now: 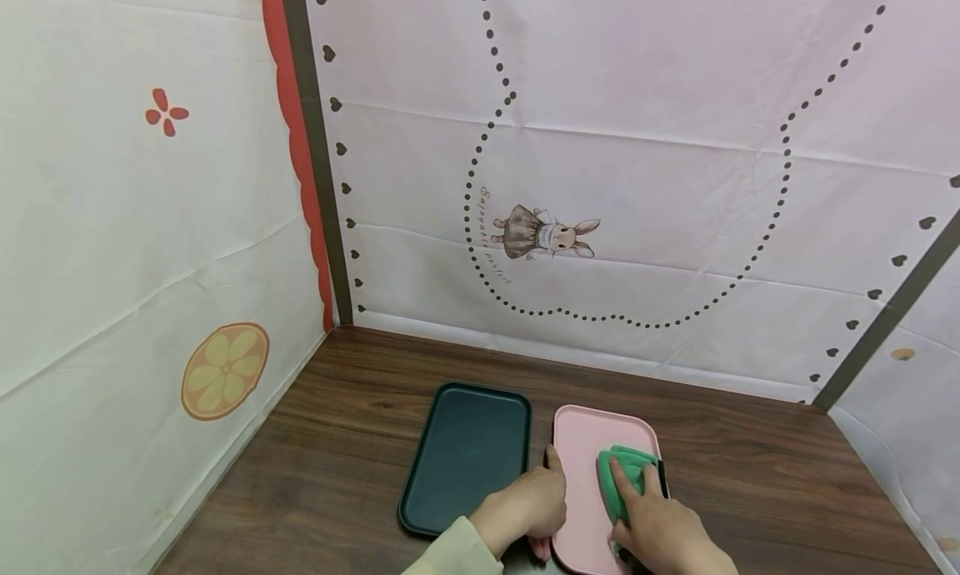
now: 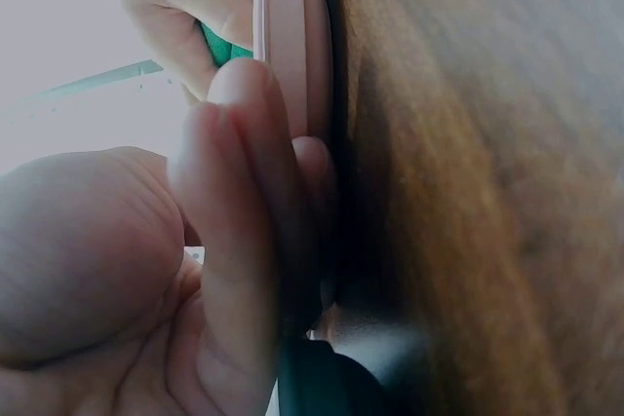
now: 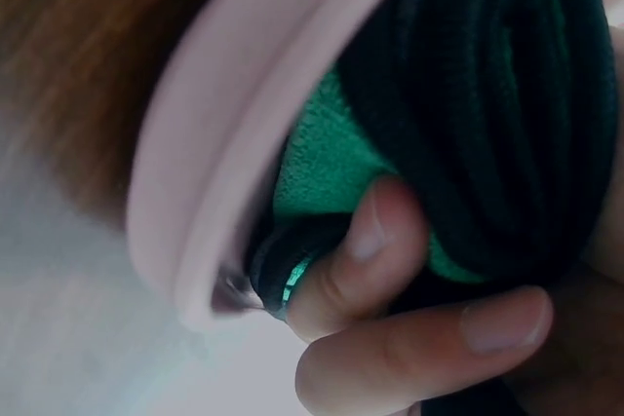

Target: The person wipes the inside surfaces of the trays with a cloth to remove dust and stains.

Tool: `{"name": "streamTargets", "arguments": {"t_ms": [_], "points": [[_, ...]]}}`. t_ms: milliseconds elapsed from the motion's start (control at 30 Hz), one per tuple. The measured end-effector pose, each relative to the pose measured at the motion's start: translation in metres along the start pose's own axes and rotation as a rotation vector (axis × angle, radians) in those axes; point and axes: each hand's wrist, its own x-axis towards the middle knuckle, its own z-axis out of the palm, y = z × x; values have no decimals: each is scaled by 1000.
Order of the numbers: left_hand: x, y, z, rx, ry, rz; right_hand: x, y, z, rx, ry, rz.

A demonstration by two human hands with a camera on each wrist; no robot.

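Note:
A pink tray (image 1: 588, 442) lies on the wooden table, its long sides running away from me. My left hand (image 1: 528, 500) rests along its left rim, one finger stretched forward; in the left wrist view the fingertips (image 2: 239, 80) touch the tray's side. On the tray's right part is a folded green cloth (image 1: 611, 483) with dark edging. My right hand (image 1: 660, 529) holds this cloth down against the tray, two fingers spread over its top. Up close, in the right wrist view, curled fingers (image 3: 380, 241) grip the cloth's folded layers beside the pink rim.
A dark teal tray (image 1: 468, 450) lies to the left of the pink one, a narrow gap between them. The brown wooden table (image 1: 330, 442) meets a printed fabric wall (image 1: 652, 225) at the back and another fabric wall (image 1: 97, 267) on the left.

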Motion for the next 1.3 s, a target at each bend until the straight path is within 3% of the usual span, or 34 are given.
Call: {"name": "streamTargets", "arguments": {"t_ms": [1300], "points": [[-3,0,-1,8,-1,18,25,5,-16,-30,-49,-40]]}}
